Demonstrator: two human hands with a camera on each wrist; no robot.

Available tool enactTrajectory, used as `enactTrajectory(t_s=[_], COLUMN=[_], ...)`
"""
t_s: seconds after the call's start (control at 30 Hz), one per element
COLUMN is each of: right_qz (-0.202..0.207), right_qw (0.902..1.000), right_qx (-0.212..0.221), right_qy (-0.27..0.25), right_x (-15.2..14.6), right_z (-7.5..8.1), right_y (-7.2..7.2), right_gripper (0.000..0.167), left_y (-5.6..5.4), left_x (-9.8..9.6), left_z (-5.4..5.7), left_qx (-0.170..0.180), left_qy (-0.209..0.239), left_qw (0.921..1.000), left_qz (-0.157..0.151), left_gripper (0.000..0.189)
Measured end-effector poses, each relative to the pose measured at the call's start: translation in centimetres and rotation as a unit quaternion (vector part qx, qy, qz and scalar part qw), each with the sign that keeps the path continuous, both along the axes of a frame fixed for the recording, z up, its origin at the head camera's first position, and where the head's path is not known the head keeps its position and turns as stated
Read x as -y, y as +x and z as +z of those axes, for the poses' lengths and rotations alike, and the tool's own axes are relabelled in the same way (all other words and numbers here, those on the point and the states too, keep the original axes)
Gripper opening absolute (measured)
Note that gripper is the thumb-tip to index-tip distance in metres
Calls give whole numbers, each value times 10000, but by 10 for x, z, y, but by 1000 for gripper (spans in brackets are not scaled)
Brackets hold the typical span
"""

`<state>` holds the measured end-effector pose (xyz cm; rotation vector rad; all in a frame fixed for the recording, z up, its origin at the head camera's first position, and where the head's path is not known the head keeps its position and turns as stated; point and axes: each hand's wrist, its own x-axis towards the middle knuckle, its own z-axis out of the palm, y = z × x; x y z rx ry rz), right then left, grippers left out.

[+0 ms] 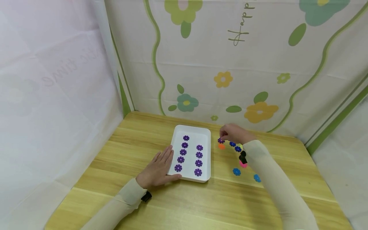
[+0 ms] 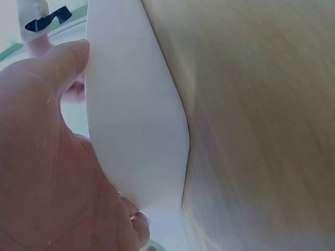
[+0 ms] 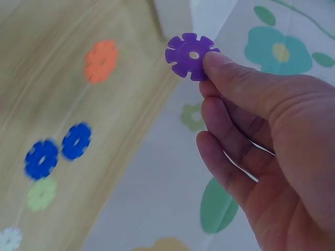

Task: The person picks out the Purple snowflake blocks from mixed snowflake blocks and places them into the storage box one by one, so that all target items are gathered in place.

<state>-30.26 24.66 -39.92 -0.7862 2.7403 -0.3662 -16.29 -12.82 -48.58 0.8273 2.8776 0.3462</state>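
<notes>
My right hand (image 1: pixel 234 133) pinches a purple snowflake disc (image 3: pixel 180 57) by its edge between thumb and fingers, above the table right of the tray's far part. The disc is notched all round, with a small hole in the middle. A shallow white tray (image 1: pixel 190 161) lies left of that hand. Inside it several purple snowflake discs (image 1: pixel 183 152) form a left column, and a shorter column of purple discs (image 1: pixel 199 155) stands on the right. My left hand (image 1: pixel 156 169) rests on the tray's near left corner, fingers straight along the left rim and thumb on the front rim.
Right of the tray lie loose discs: an orange one (image 1: pixel 221 146), two dark blue ones (image 1: pixel 238 149), a yellow-green one (image 3: pixel 42 194), a pink one (image 1: pixel 243 164) and two light blue ones (image 1: pixel 236 172). A flower-printed cloth (image 1: pixel 201 64) hangs behind the wooden table (image 1: pixel 115 156).
</notes>
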Motion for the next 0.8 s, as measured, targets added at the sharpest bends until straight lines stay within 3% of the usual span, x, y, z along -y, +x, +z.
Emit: enactTrajectory(t_s=[0.23,0.63,0.8], right_qz=[370,-29,-126], right_qw=[9992,9996,9998], right_qx=[-39,265,178], right_qy=[-129,-81,-17], right_x=[40,79,84], right_z=[-2,-18,-29], right_y=[-14,-31,-34], right_gripper=[13,12,8], left_y=[0,1,2], left_x=[-1,-2,-2], left_z=[2,0,0], left_qx=[69,90,52], left_qy=[-25,-48,-46], left_qw=[10000,9999,10000], left_qz=[1,49,24], left_gripper=[110,111,111])
